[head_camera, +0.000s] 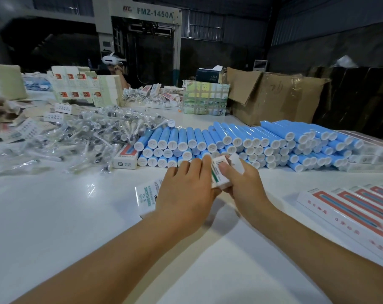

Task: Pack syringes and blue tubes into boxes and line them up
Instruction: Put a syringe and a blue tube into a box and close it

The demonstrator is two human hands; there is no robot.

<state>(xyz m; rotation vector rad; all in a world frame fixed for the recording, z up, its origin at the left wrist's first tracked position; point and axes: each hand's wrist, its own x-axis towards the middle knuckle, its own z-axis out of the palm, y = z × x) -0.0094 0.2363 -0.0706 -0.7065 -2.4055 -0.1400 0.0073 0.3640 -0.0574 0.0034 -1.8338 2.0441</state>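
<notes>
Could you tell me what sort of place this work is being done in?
Probably a factory packing hall: a large machine stands behind, blue tubes are stacked in bulk on the white table, and cardboard cartons sit nearby.

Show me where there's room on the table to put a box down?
Bare table lies left of the hands, below the syringe heap. Another bare strip runs between the blue tubes and the row of boxes. The back of the table is crowded.

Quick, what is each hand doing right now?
Left hand: fingers curled around the small white cardboard box with green print, holding it.
Right hand: pinching the same box, thumb on top near its open flap.
</notes>
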